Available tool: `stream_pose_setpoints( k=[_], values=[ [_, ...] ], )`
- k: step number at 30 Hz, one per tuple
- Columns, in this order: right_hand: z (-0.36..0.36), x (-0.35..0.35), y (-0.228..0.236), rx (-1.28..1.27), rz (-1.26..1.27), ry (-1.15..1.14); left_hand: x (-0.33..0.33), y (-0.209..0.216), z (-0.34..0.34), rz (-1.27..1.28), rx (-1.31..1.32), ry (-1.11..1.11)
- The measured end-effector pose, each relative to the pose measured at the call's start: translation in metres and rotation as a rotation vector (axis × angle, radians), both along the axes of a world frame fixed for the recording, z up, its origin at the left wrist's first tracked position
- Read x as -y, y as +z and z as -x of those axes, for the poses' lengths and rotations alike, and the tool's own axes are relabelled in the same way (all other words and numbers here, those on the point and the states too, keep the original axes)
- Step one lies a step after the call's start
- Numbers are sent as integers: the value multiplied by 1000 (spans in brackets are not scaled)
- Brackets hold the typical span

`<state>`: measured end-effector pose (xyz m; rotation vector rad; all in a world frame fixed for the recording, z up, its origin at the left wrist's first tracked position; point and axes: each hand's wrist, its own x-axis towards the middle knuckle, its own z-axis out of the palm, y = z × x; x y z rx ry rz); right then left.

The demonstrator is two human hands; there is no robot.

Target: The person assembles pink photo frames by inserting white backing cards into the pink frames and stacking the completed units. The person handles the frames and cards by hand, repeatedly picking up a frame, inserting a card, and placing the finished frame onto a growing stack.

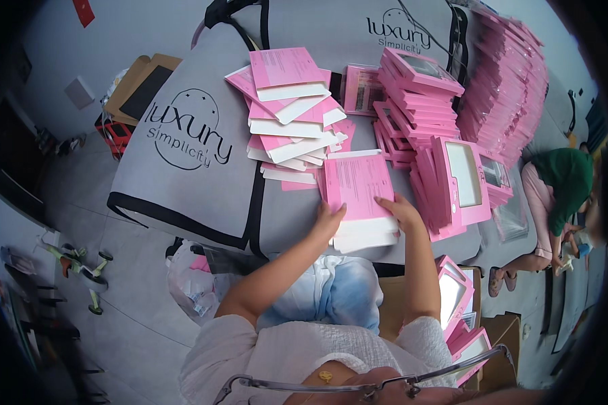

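Note:
A small stack of flat pink cardboard boxes (359, 183) with white end flaps stands on the grey table cover in front of me. My left hand (330, 221) grips its left side, thumb on the top box. On the opposite side my right hand (400, 210) is closed round the edge, thumb also on top. Just beyond lies a fanned, uneven pile of similar pink boxes (287, 67), several with white flaps sticking out. To the right, pink boxes with clear windows (463, 182) lean together near my right hand.
Stacked windowed boxes (422, 111) and a tall pile of wrapped pink boxes (507, 81) fill the far right. An open carton (476, 283) with more boxes stands by my right side. A plastic bag (189, 280) sits lower left; a child's bike (78, 266) is farther left. Another person (564, 192) bends at right.

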<state>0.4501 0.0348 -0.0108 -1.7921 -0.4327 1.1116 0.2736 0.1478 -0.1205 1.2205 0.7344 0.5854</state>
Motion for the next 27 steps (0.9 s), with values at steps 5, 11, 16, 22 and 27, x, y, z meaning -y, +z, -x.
stream_pose_setpoints(
  k=[5,11,16,22,27],
  values=[
    [80,70,69,174,-262,74,29,61,56,426,198,-74],
    [163,104,101,536,-508,612,33,13,74,950,893,-456],
    [141,97,8,749,-283,202,78,25,106,1077,719,-319],
    [137,115,-54,-236,-265,-2,102,20,109,1127,597,-200],
    [129,134,-63,-428,-261,34,90,14,127,1178,449,-29]
  ],
)
